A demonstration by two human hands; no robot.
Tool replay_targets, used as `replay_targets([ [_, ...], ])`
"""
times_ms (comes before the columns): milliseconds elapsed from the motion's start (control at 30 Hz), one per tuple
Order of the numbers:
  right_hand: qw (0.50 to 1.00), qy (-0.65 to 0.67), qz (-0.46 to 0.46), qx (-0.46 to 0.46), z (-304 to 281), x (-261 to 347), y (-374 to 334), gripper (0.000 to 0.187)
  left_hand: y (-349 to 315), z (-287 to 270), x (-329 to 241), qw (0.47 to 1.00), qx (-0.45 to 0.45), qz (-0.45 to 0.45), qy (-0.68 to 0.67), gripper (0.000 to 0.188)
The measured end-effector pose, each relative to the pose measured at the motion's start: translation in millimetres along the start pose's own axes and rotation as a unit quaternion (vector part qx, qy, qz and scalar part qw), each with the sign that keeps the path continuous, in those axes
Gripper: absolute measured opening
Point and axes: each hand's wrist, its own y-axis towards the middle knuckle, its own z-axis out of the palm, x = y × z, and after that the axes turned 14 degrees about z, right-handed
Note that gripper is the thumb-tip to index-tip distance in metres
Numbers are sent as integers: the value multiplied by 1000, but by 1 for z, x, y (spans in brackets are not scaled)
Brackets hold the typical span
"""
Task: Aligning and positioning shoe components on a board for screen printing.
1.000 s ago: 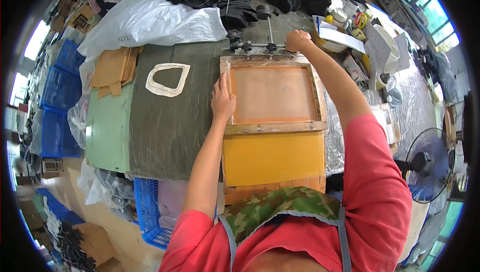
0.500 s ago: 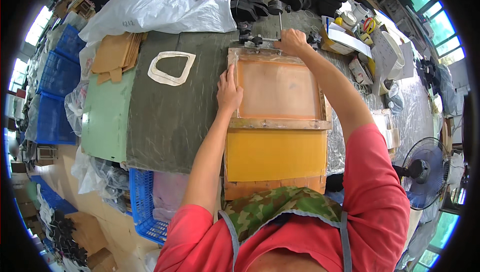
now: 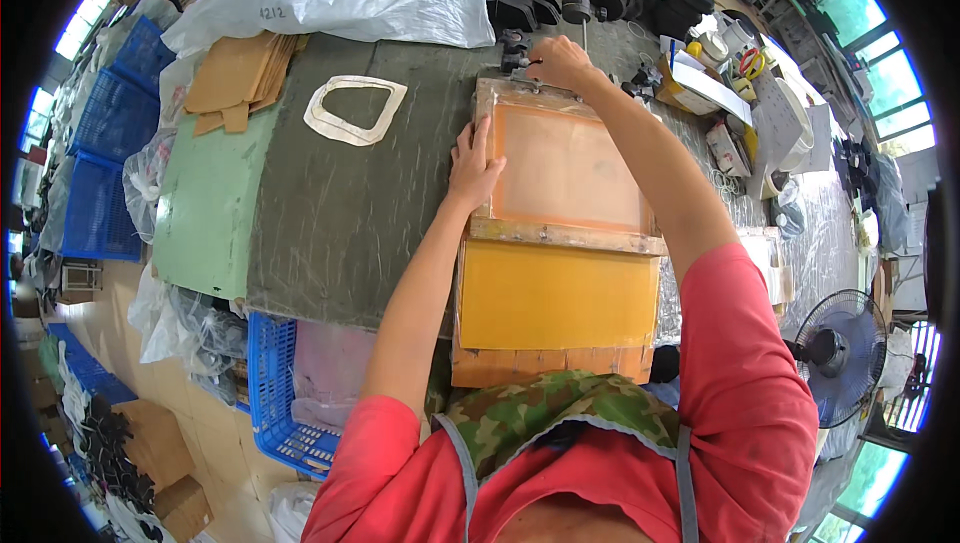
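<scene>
Wood-framed screen (image 3: pixel 568 165), upper centre-right: probably light, rails (image 3: pixel 560 235) stiff, mesh delicate; best held by rails. Left hand (image 3: pixel 474 171) rests, fingers extended, on left rail; right hand (image 3: pixel 562 65) curls at clamp (image 3: pixel 514 53), grip unclear.

We take this for a workshop: at a broad, dark-grey worktable (image 3: pixel 350 213) we see a rectangular wooden-framed screen (image 3: pixel 565 168) of pale, orange-edged mesh. Around it we find piles of flat black cut pieces (image 3: pixel 522 5), several blue plastic crates (image 3: pixel 100 203), and brown cardboard boxes (image 3: pixel 185 509) on a tan tiled floor (image 3: pixel 222 423).
</scene>
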Motion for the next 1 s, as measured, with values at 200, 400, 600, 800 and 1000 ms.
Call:
replay_targets([
  [200,996,61,-4,-61,-8,-18,-44,39,-72,-5,-22,998,-9,41,-39,62],
  [400,983,87,106,-120,-38,-132,-161,42,-121,-33,-56,976,-56,46,-208,48],
  [600,883,355,307,-1,-43,-175,-262,52,-81,-67,-107,951,-154,180,-200,44],
  [800,815,516,228,-135,-72,-161,-266,47,-29,-88,-135,957,-168,188,-143,41],
  [1000,785,548,200,-211,-54,-155,-268,40,-33,-82,-131,958,-179,190,-118,39],
])
